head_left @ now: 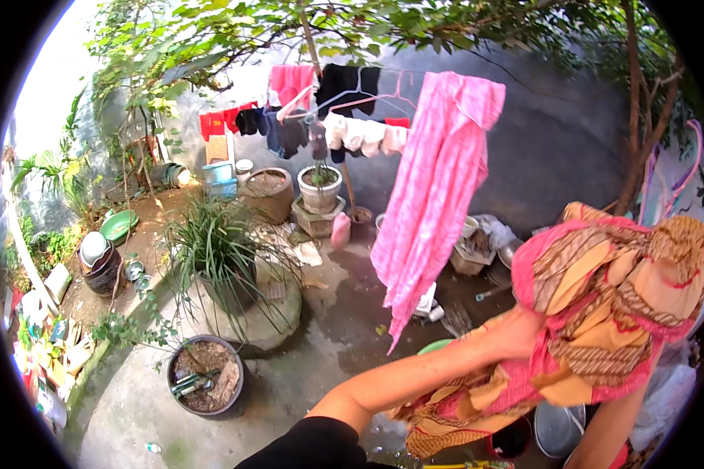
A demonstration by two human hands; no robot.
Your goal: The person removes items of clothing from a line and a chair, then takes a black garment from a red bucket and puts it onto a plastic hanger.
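A pink plastic bottle [340, 230] stands on the wet concrete ground, well beyond the fingers, beside the potted plants. Far left of them, crumpled colourful wrappers [43, 344] lie by the garden edge. No signs or screens show.

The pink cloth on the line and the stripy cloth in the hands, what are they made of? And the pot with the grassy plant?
The pink cloth looks like thin woven fabric, matte: it hangs in soft folds. The stripy orange, brown and pink cloth also seems light fabric, bunching and draping over the left forearm; both hands are hidden in it. The grassy plant's pot is mostly hidden by leaves; its round base looks like rough grey concrete or stone.
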